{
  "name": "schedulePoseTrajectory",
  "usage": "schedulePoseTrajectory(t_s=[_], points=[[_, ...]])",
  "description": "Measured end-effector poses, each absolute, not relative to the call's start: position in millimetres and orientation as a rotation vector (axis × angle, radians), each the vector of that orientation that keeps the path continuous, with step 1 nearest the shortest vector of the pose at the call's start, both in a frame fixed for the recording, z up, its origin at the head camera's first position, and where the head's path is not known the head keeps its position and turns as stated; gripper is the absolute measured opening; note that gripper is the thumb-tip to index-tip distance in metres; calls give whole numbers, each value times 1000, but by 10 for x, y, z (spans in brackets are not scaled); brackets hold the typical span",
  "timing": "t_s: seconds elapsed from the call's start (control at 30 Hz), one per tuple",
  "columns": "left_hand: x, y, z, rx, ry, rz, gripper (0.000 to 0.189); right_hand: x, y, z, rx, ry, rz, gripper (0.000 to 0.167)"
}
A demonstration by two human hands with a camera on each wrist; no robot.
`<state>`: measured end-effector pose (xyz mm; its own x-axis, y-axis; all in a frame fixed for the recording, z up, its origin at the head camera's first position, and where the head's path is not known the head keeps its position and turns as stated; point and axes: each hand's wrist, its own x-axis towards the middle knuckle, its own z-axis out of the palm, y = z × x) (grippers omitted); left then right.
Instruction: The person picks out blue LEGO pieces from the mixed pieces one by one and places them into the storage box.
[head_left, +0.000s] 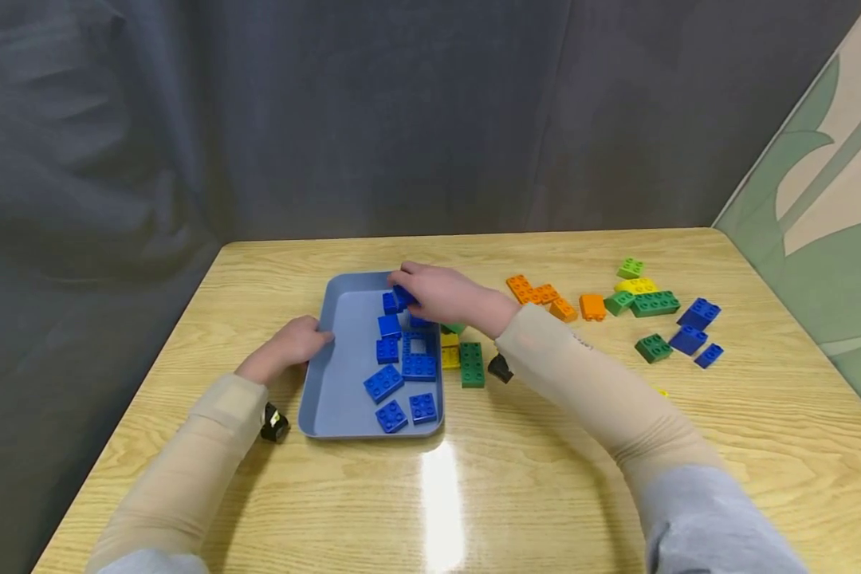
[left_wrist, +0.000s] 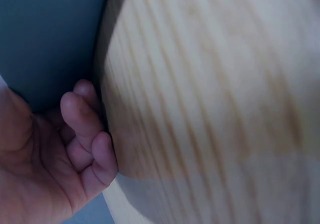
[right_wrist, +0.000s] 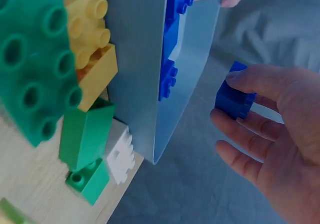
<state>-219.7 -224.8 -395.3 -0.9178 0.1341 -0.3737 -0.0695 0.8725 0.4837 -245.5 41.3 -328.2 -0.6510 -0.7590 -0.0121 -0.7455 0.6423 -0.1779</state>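
Observation:
A blue toy brick is pinched between the thumb and fingers of my right hand, above the far right corner of a grey-blue tray. Several other blue bricks lie in the tray, mostly along its right half. My left hand grips the tray's left wall, with the thumb at the rim. In the left wrist view, the curled fingers sit low beside the tray, by the wooden tabletop. The head view partly hides the held brick behind the right hand.
Against the tray's right side stand green bricks, yellow bricks and a white brick. Orange bricks lie farther right, then a mixed group with loose blue bricks. A dark curtain hangs behind the table.

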Motion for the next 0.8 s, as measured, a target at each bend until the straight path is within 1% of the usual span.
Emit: schedulePoseTrajectory(t_s=[0.2,0.37,0.8], points=[[-2194,-2251,-3951,63,2643,710,30,-2489,168,-3296,-1271,2744,-143,46],[-2182,-2259,-3943,51,2636,718,29,-2511,-46,-3339,-1283,2711,-84,42],[-2200,-2279,-3961,61,2630,763,31,-2551,-398,-3437,-1225,2684,-101,38]])
